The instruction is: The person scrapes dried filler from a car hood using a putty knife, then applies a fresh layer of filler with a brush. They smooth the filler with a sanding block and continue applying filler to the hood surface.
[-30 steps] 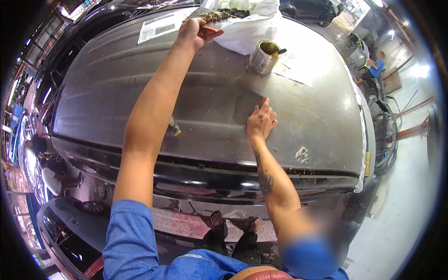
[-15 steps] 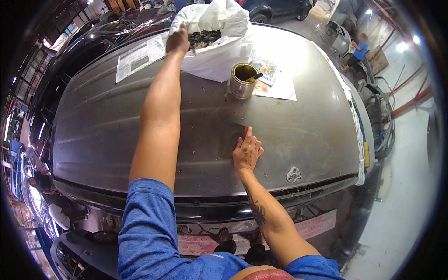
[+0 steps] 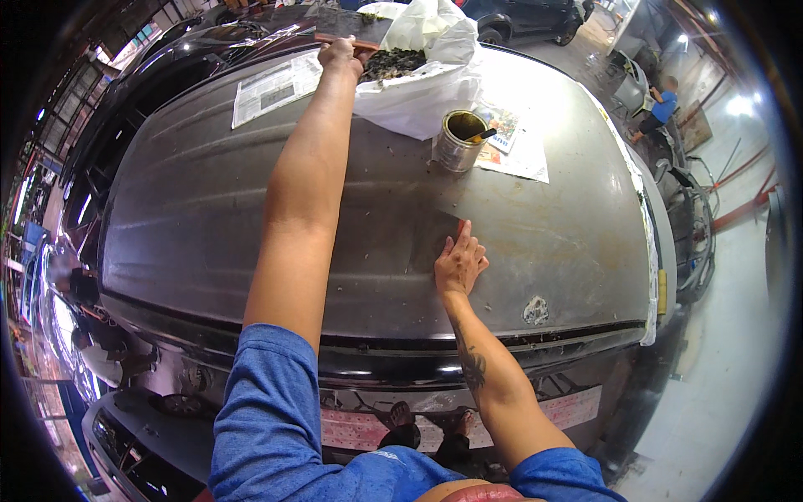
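Note:
My left hand (image 3: 339, 57), arm stretched far forward, grips a dark flat board (image 3: 355, 25) by its reddish-brown edge, beside a white plastic bag (image 3: 410, 99). Dark clumpy scraps (image 3: 393, 64) fill the bag's mouth. Some greenish-dark matter sits on the board. Closer to me, my right hand (image 3: 462, 263) is closed on a flat dark scraper (image 3: 435, 234) with a red edge, laid against the grey car roof (image 3: 360, 268). My palm hides part of the scraper. Between the hands and farther right stands an open metal can (image 3: 460, 151) with a tool handle leaning out.
Newspaper sheets (image 3: 272, 88) lie at the roof's left, and more paper (image 3: 523, 159) lies under the can. A pale rough patch (image 3: 535, 311) marks the near right. White masking (image 3: 640, 209) lines the right edge. Another person (image 3: 662, 105) stands at the far right.
The board has come into sight in my left hand at the bag. My right hand stays at about the same spot on the roof. The whole view has shifted slightly.

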`<state>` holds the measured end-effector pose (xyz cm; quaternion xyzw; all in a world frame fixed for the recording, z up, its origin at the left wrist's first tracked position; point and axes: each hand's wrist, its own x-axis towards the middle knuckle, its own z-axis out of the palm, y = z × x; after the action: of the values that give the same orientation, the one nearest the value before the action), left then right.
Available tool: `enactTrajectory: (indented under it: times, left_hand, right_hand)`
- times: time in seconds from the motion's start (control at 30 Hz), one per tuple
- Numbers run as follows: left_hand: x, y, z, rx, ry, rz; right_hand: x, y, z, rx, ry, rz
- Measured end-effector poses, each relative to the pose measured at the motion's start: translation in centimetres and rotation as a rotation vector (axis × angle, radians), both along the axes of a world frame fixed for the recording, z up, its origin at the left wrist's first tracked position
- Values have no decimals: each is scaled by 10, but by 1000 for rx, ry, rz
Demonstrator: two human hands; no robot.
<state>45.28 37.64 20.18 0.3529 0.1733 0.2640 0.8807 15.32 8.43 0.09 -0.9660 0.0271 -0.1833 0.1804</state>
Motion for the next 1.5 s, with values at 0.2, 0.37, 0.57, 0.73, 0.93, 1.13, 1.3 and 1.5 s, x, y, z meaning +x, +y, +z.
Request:
enactTrajectory:
  times: [0.2, 0.37, 0.57, 0.73, 0.93, 1.13, 1.3, 1.5]
  left_hand:
    - [-124, -39, -12, -197, -181, -133]
    - [-299, -93, -35, -163, -132, -76]
    - [-467, -128, -29, -190, 41, -21]
    - [-537, -138, -16, -81, 61, 44]
    - [-582, -178, -27, -48, 86, 98]
    - [-615, -244, -15, -121, 143, 116]
    - [-641, -289, 4, -118, 11, 43]
    - [-657, -329, 20, -23, 43, -30]
  right_hand:
    - [2, -5, -2, -52, -27, -38]
    - [3, -18, -15, 157, -290, 225]
    - [65, -55, -57, 114, 78, 165]
    - [105, -85, -55, 1247, 316, 188]
    - [-45, -128, 7, 780, -240, 583]
    - [-196, -172, 111, 159, -257, 730]
    - [-258, -173, 188, 1715, 417, 460]
    - [-292, -176, 226, 1758, 282, 445]
